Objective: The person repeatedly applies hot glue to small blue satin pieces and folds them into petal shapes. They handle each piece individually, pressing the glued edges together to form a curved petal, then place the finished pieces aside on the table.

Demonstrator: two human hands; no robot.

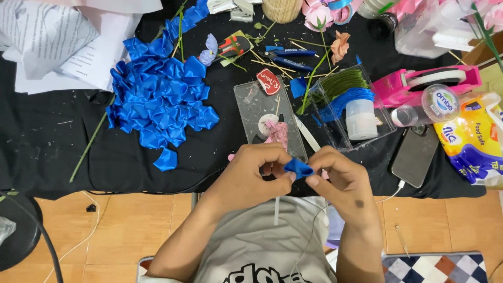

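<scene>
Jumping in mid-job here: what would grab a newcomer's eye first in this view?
First, the big heap of folded blue ribbon petals on the black table, left of centre. Next, both hands at the near edge: the left hand and right hand pinch one small blue ribbon piece between their fingertips. To the right, a pink tape dispenser sits behind a dark phone.

A black-covered table [47,141] stands over an orange tiled floor [126,230], with a checkered mat [435,267] at lower right.
</scene>
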